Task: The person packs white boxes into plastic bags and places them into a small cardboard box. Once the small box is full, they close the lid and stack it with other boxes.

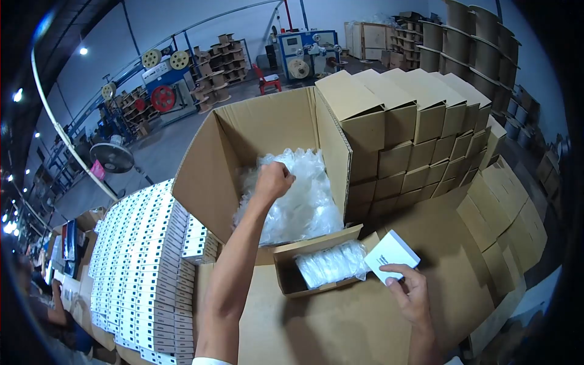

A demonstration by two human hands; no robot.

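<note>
My left hand [275, 181] is closed above the clear plastic bags [298, 204] that fill a large open carton [264, 121]. Whatever its fingers pinch, if anything, I cannot make out. On the right, my right hand [410, 293] grips a small white box [389, 252] with dark print, thumb and fingers at its lower edge. Just left of that box stands a narrow open cardboard box [291, 281], holding a row of white items wrapped in clear plastic [331, 264]. All of this is on a cardboard-covered table [359, 322].
Rows of white boxes [137, 261] are stacked on the left. Brown cardboard boxes [401, 149] rise in stacks behind and to the right. A fan [112, 157], a red chair [266, 80] and machines with spools stand beyond. Another person [55, 307] sits at far left.
</note>
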